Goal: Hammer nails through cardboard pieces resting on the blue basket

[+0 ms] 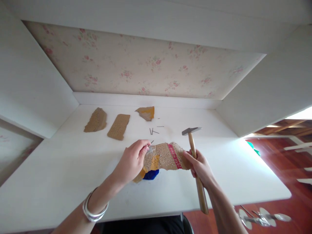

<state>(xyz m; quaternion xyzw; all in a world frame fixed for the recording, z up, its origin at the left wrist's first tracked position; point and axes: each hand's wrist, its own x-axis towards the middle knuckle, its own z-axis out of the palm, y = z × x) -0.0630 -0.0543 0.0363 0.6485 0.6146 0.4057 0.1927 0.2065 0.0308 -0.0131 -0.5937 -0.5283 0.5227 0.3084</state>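
Above the white table (73, 178), left fingers (143, 151) clamped on perforated sheet (164, 156), right fingers (191, 158) clamped around hammer (192, 144) and sheet's end

And the left hand (133, 160), silver bangles (92, 217) at its wrist, pinches one end of a hole-punched cardboard piece (165, 159); the right hand (201, 167) meets the other end and grips a wooden-handled hammer (192, 144); a blue object (151, 175) peeks out just below; beyond, loose nails (160, 126) lie scattered on the white desk (239, 175), three more cardboard scraps (119, 126) nearby, floral wallpaper (126, 74) behind.
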